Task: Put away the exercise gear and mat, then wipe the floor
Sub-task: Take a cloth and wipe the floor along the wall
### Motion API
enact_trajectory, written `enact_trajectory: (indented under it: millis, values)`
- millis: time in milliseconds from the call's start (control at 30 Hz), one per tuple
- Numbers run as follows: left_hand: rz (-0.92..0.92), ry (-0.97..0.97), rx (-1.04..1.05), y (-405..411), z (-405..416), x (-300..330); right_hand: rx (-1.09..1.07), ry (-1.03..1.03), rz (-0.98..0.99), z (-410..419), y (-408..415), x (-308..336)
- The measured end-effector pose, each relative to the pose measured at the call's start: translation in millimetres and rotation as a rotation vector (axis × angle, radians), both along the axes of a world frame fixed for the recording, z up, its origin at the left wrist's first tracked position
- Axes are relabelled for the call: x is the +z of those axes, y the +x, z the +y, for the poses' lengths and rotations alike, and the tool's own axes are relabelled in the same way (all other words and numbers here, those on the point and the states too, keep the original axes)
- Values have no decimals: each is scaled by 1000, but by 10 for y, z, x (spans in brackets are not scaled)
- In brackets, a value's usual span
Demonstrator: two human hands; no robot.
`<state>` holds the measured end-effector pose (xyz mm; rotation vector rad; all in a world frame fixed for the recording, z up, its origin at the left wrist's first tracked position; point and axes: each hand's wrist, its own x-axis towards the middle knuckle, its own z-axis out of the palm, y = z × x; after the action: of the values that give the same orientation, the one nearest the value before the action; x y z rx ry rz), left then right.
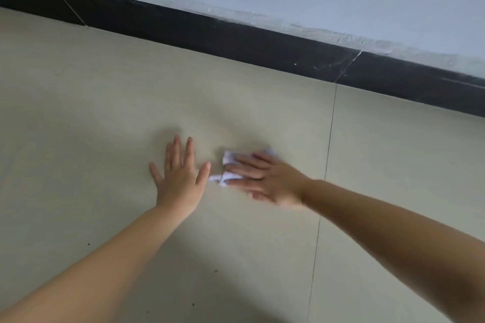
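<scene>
A crumpled white wipe (228, 169) is pressed flat to the floor (105, 102) under the straight-fingered right hand (265, 181). It looks light, soft and easily bunched, so it is probably best pinned across its middle. The left hand (178, 173) is laid flat and empty just left of it.

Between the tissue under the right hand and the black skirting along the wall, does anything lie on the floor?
No. In the head view the floor between the tissue and the skirting is bare tile.
</scene>
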<state>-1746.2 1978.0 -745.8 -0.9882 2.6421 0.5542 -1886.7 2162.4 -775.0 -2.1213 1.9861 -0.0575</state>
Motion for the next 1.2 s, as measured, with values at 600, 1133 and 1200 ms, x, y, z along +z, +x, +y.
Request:
enact_trajectory:
  millis: [600,1133,1200]
  values:
    - [-183,-84,-150,33,13,38,-1369,63,-13,1057,-997,161]
    - [-120,-15,-610,-481,619,54,-871,96,-48,718,-431,190]
    - [-118,5,-621,-479,605,65,-1255,63,-36,1272,-497,145]
